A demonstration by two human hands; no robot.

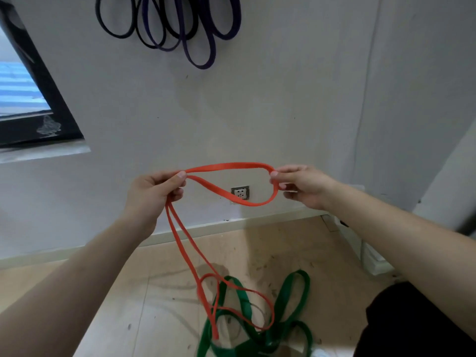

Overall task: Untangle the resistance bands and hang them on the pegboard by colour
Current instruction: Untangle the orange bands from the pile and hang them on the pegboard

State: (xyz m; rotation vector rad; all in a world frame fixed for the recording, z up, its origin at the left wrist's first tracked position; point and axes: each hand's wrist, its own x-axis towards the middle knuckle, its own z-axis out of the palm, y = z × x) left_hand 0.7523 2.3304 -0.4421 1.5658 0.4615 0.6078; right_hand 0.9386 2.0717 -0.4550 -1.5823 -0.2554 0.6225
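Observation:
An orange-red resistance band [226, 166] is stretched into a loop between my two hands at chest height. My left hand [152, 194] pinches the band's left end, and two strands hang from it down to the floor. My right hand [301, 185] pinches the loop's right bend. The hanging strands lie tangled over wide green bands [288, 295] on the floor. Black bands [116, 24] and purple bands [203, 47] hang on the wall above; their pegs are out of view.
A wall socket [240, 193] sits low on the white wall behind the loop. A dark-framed window [33, 104] is at the left. The wooden floor [144, 292] is dusty. White furniture [371, 256] stands at the right.

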